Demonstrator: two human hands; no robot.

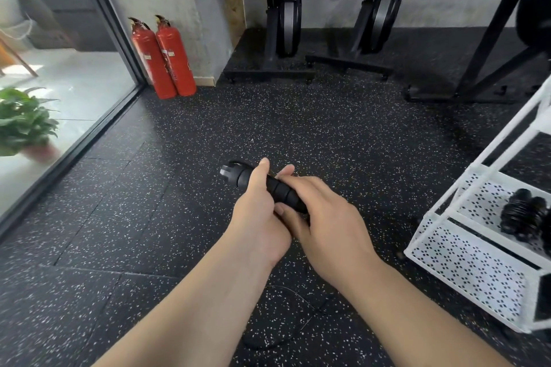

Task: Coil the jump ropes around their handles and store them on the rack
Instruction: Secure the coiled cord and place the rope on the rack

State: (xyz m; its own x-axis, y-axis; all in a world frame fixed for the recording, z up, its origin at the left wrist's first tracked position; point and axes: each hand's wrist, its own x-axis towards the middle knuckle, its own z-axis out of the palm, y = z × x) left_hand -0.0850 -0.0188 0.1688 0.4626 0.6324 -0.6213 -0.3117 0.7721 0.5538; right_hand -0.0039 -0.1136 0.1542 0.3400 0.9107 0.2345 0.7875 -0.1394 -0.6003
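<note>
Black cord (268,346) trails on the floor beneath both wrists. Left of the white rack (465,262), the left hand (256,217) and right hand (325,217) both grip the jump rope handles (281,189). Coiled ropes (521,214) lie inside the rack. Far left of it stand two red extinguishers (164,56), their labels unreadable.

Both hands on black jump rope handles (269,188): left hand (258,211) grips, right hand (325,217) wraps over. White rack (465,259) at right.
</note>
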